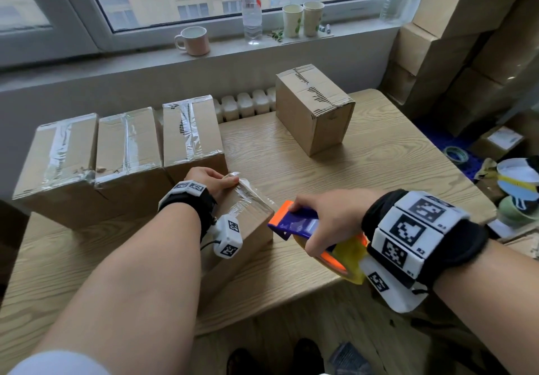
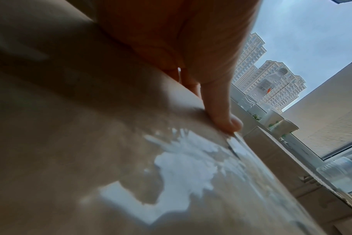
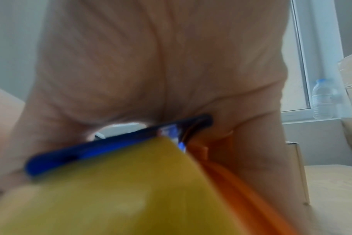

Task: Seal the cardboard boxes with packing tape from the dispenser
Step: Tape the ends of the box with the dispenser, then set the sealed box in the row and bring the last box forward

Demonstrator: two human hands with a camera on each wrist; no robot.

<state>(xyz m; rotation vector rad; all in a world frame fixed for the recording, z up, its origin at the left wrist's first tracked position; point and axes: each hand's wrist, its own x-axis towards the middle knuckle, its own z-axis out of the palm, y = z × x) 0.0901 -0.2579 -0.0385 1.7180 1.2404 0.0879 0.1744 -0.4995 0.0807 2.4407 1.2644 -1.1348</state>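
While the left hand [image 1: 210,181] presses flat fingers on clear tape atop the brown cardboard box [image 1: 250,229] on the wooden desk [image 1: 364,156], the right hand's [image 1: 329,220] grip clasps the blue-orange-yellow tape dispenser [image 1: 306,229] just right of that box.

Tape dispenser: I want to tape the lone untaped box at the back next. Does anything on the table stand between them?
Nothing visible: bare table lies between the tape dispenser and the untaped box.
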